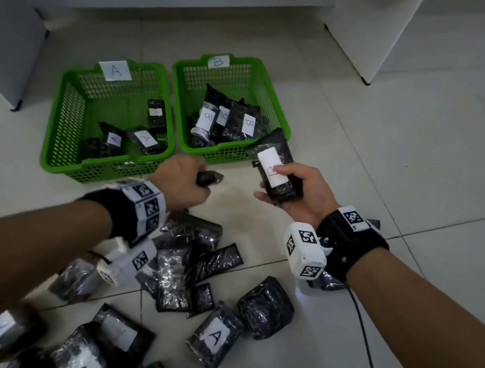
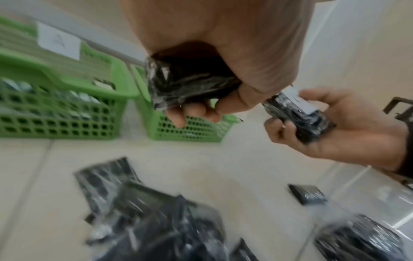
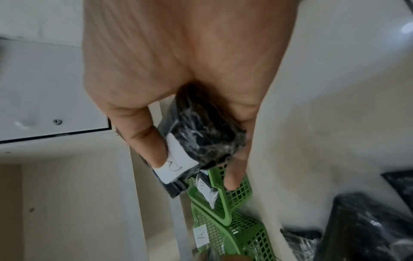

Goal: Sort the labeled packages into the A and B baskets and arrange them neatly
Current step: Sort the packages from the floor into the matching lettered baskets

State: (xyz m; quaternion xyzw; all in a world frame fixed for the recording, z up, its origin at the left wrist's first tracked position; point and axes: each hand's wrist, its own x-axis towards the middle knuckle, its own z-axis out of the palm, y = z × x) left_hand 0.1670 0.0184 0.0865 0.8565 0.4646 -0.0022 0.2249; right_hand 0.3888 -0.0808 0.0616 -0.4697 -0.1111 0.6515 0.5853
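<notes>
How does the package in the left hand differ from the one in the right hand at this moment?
The left-hand package shows no label in any view; the right-hand package shows a white label with the thumb on it. The left hand has its grip closed around the package from above; the right hand holds its package palm-up, near basket B. Both are black, plastic-wrapped, held off the floor.

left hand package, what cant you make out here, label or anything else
- Left hand package: no label shows; fingers cover it in the head view, the left wrist view is blurred.
- Right hand package: thumb overlaps the label's letter.
- A basket: the near-left package shows no label.
</notes>
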